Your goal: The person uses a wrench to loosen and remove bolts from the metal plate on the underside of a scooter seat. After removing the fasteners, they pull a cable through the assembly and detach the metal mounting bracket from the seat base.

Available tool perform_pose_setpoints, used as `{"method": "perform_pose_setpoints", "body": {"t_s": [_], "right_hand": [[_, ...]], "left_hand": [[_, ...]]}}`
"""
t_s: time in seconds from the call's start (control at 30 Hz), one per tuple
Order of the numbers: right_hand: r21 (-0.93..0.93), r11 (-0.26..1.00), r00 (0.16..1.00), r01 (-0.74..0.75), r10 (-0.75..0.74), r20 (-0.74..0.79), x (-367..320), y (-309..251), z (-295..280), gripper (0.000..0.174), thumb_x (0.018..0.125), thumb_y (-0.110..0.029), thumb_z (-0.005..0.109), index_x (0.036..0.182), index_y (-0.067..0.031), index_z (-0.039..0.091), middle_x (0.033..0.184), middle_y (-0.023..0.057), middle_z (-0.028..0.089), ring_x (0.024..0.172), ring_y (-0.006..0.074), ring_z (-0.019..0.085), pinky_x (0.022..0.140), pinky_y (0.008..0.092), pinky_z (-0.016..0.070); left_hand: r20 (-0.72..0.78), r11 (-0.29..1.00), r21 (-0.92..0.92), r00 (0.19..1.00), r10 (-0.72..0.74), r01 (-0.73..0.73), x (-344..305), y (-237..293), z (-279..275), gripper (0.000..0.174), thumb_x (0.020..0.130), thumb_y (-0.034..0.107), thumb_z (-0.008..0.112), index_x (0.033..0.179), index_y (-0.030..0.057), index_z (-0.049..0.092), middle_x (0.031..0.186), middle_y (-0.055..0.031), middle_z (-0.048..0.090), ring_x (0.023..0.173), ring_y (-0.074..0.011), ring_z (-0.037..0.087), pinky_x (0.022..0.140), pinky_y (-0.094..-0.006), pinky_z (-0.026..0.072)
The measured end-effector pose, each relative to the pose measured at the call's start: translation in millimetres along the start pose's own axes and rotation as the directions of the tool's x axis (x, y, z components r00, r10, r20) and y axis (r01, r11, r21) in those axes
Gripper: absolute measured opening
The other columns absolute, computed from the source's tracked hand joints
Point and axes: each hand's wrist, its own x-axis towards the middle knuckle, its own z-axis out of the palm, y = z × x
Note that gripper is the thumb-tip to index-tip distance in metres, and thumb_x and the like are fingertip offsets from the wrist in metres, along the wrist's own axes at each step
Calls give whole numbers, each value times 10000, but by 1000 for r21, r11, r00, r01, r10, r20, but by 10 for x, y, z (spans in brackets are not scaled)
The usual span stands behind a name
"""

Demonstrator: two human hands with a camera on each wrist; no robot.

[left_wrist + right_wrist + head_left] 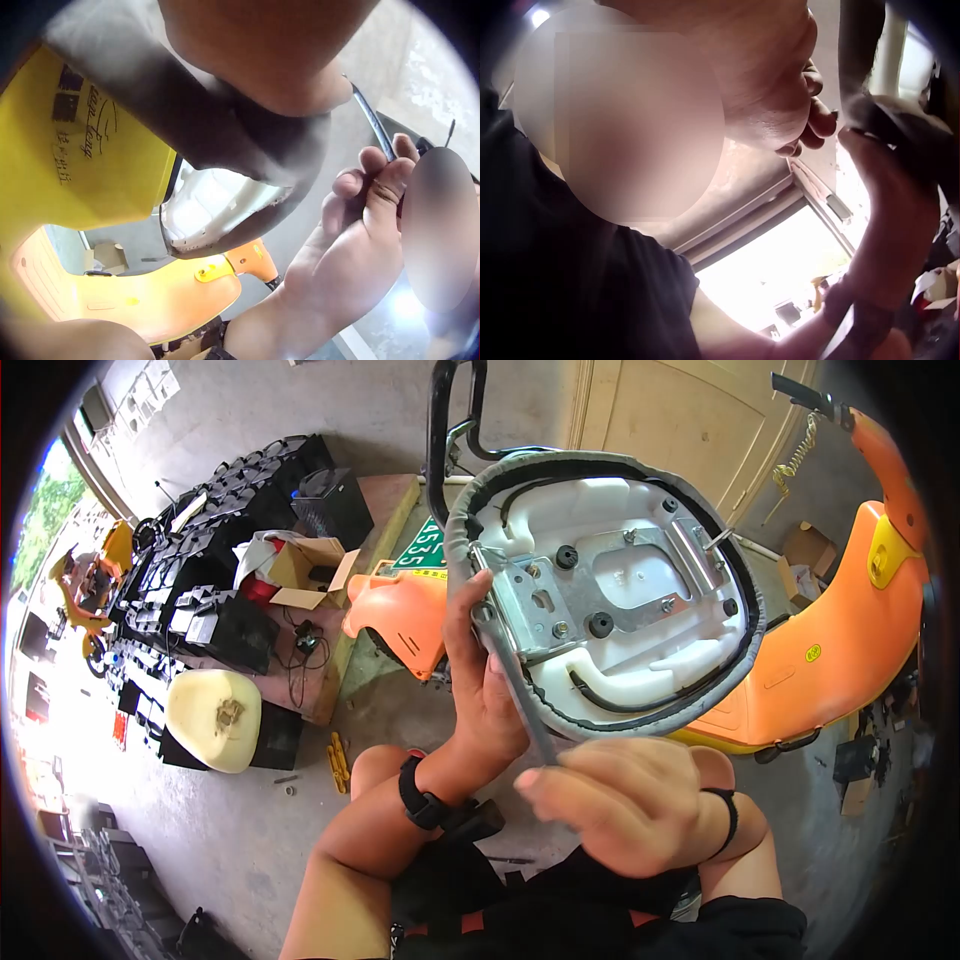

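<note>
An upturned scooter seat (640,575) shows its white plastic underside, metal bracket plate and grey cover edge in the head view. At its hinge side my left hand (485,705) grips the seat's edge, one finger lying up along the bracket (515,605). A flat metal wrench (522,695) runs from the hinge down to my right hand (630,805), whose curled fingers hold its lower end. The left wrist view shows the right hand (352,217) pinching the wrench (373,120). My left hand (892,195) is dark against the seat in the right wrist view.
An orange scooter body (800,670) stands behind the seat. At left are rows of black batteries (220,510), an open cardboard box (310,570) and a cream foam cushion (213,720). A yellow-handled tool (338,762) lies on the floor.
</note>
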Motion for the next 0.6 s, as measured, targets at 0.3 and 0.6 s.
{"method": "perform_pose_setpoints", "body": {"t_s": [0.3,0.6], "right_hand": [[520,767,767,-375,572,-290,-21,328,-343,243,998,-217,685,966,24,680,785,57,676,630,72,576,566,212,428],[547,497,567,-674,822,-48,88,542,-466,222,1057,-248,593,1078,-31,628,721,-18,581,600,30,519,520,187,335]], "left_hand": [[103,987,57,984,144,-151,8,-205,-84,662,1049,382,467,1537,-30,297,1488,-188,397,1377,-274,400,1176,-413,281],[52,997,69,998,32,-35,-14,20,-31,670,1052,401,474,1536,-31,306,1497,-184,400,1387,-274,395,1178,-413,277]]}}
